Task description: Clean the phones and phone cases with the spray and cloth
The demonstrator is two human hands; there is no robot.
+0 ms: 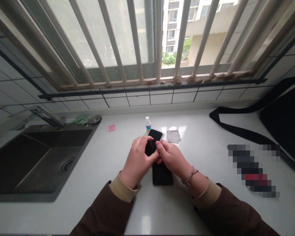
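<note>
Between my two hands is a smartphone (156, 134) with a dark screen and a pale, see-through edge on its right side. The fingers and thumb of my left hand (138, 155) close round its left side. My right hand (173, 154) is closed at its lower right edge, thumb on top; the fingertips beneath are hidden. Just below my hands, a second dark phone-shaped slab (162, 174) lies flat on the white counter, its upper end covered. Behind the held phone stands a small white bottle (147, 124) with a blue and yellow label. A grey cloth (174, 136) lies to its right.
A dark sink (46, 157) with a faucet (45, 116) is at the left; a green cloth (80, 120) and metal strainer (94, 119) lie at its back rim. A pink note (111, 127) lies on the counter (100, 183). On the right are a black bag (285, 121) and a blurred-out item (253, 170).
</note>
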